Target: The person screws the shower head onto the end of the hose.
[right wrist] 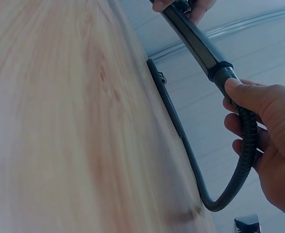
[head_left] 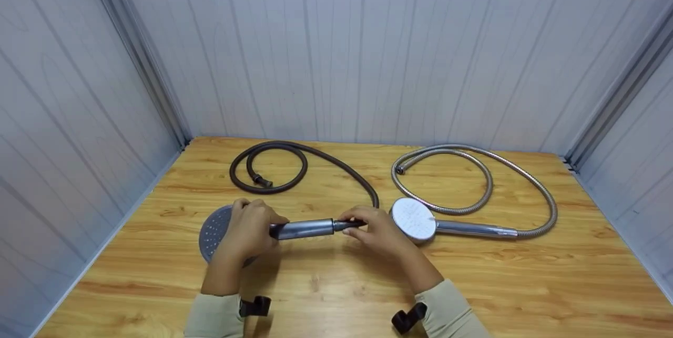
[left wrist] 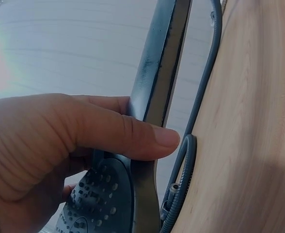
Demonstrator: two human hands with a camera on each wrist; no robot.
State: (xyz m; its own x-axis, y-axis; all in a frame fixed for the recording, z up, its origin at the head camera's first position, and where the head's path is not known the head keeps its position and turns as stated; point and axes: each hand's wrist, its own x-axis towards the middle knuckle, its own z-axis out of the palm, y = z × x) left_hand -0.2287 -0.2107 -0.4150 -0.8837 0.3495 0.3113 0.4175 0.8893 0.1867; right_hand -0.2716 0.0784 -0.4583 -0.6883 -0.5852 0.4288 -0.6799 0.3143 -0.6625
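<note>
A dark grey shower head [head_left: 213, 233] with a nozzle-dotted round face is gripped near its neck by my left hand [head_left: 247, 230]. Its handle [head_left: 305, 228] points right, toward my right hand [head_left: 376, 230]. In the left wrist view, the left thumb [left wrist: 157, 138] lies across the handle just above the nozzle face. My right fingers pinch the dark hose's end fitting [right wrist: 225, 77], which meets the handle's end. From there the dark hose [right wrist: 249, 138] bends down through the right hand and runs back to a loop on the wooden table [head_left: 315, 285].
To the right lies a second shower head [head_left: 414, 219], white-faced with a chrome handle [head_left: 473, 228], joined to a coiled silver hose [head_left: 544, 201]. The dark hose's free end [head_left: 263, 181] rests inside its loop. Pale panel walls [head_left: 336, 54] enclose the table's back and sides.
</note>
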